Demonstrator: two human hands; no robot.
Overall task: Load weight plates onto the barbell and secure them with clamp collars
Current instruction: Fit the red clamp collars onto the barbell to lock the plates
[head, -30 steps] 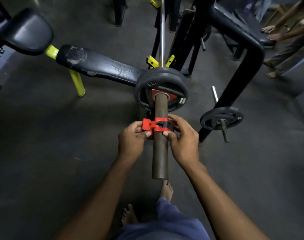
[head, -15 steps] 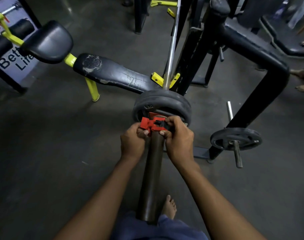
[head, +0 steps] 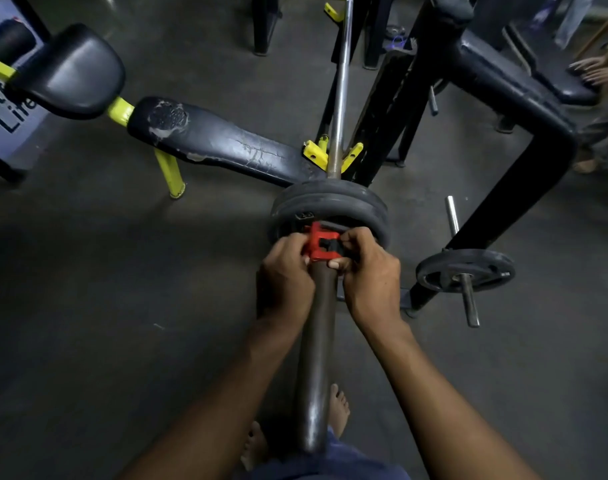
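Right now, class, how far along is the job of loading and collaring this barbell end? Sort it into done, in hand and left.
Done: weight plates sit on the barbell sleeve.
In hand: left hand and right hand both grip the red clamp collar by the plates.
Left: whether its lever is locked cannot be told. The bar's far end is out of view.

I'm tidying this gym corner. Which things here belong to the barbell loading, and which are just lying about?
In use:
red plastic clamp collar, gripped by left hand and right hand
dark steel barbell sleeve
black round weight plates on it

Lying about:
black plate on rack peg
worn black padded bench
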